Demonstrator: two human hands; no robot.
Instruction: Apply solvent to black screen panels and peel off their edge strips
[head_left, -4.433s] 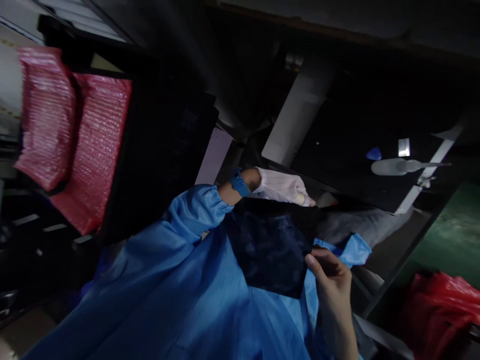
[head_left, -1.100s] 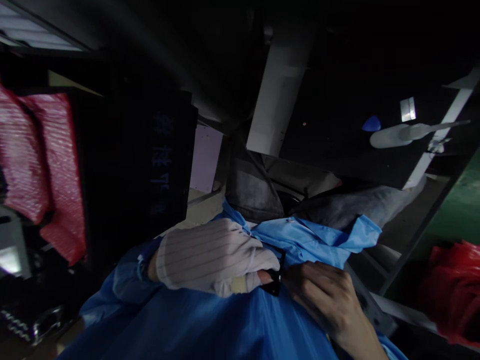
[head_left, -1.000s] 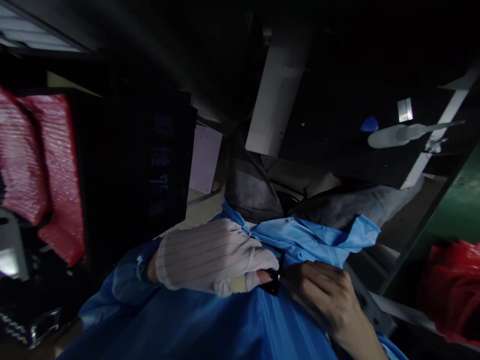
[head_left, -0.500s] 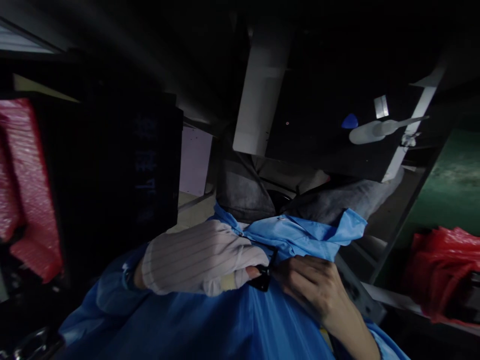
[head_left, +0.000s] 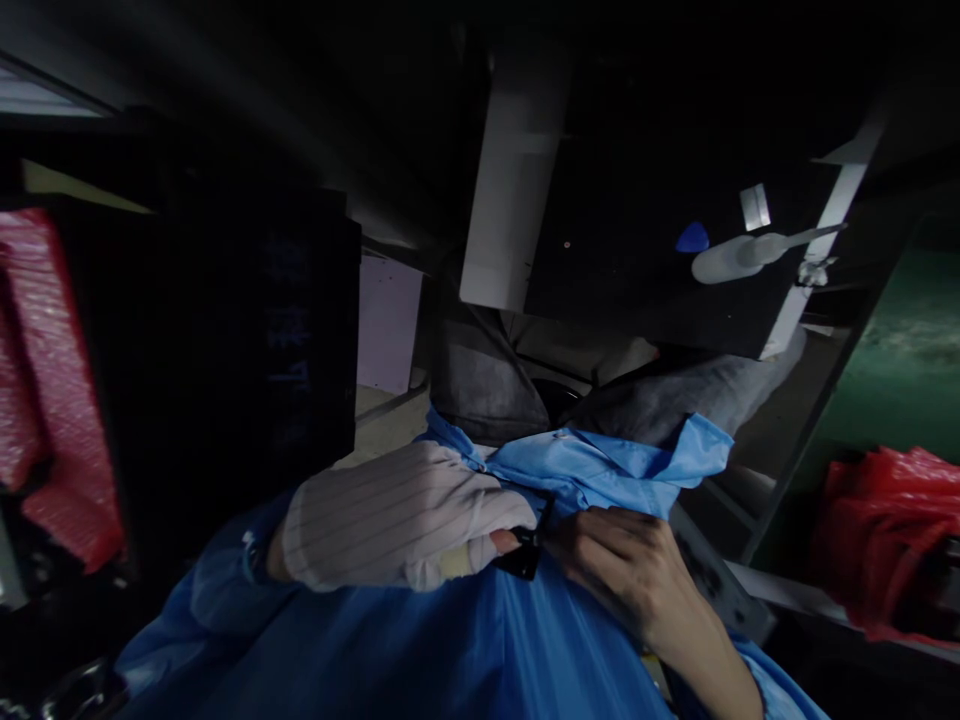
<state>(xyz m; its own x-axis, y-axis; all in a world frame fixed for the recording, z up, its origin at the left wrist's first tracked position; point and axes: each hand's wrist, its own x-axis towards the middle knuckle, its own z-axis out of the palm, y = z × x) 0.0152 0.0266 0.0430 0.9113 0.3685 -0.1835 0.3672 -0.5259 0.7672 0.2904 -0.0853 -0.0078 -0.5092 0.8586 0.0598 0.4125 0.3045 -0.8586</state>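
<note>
In the head view my left hand (head_left: 397,515) wears a white striped glove with a bare thumb tip. Its thumb and fingers pinch a small flat black part (head_left: 523,560), low against my blue smock (head_left: 480,650). My right hand (head_left: 626,565) is bare, its fingers curled closed at the right side of that part. Whatever lies between the right fingertips is hidden by the knuckles. The smock's light blue hem (head_left: 592,465) bunches up just beyond both hands.
On a dark panel ahead lie a white squeeze bottle (head_left: 727,260), a blue triangular piece (head_left: 692,238) and a small silvery block (head_left: 755,207). Red plastic wrap (head_left: 885,540) rests on a green surface (head_left: 907,350) at right. A black box (head_left: 225,320) with pink bubble wrap (head_left: 64,380) stands left.
Both hands keep nearly the same hold and place. The background shifts slightly left with the head camera, and the black part tilts very little, if at all.
</note>
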